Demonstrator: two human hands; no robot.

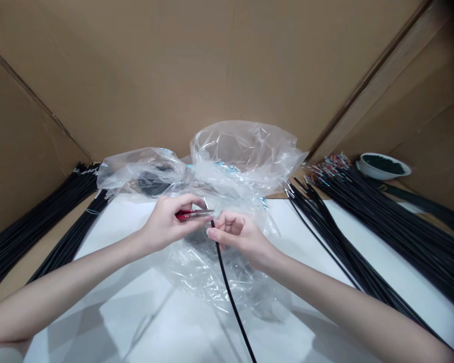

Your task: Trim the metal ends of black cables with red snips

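My left hand (170,222) is closed on a small red-handled tool (191,215) with narrow metal tips; its exact kind is hard to make out. Those tips point right and meet the top end of a black cable (227,282). Thumb and fingers of my right hand (236,232) pinch around the cable just below that end. From there the cable curves down and out of view at the bottom. Directly beneath both hands lies a crumpled clear plastic bag (208,272) with dark contents. The cable's very tip is small and partly hidden by my fingers.
Bundles of black cables lie at the left (41,217) and right (393,232), the right one with coloured wire ends. A white bowl (374,171) of dark material stands at the far right. Cardboard walls (212,65) enclose the white tabletop (144,322).
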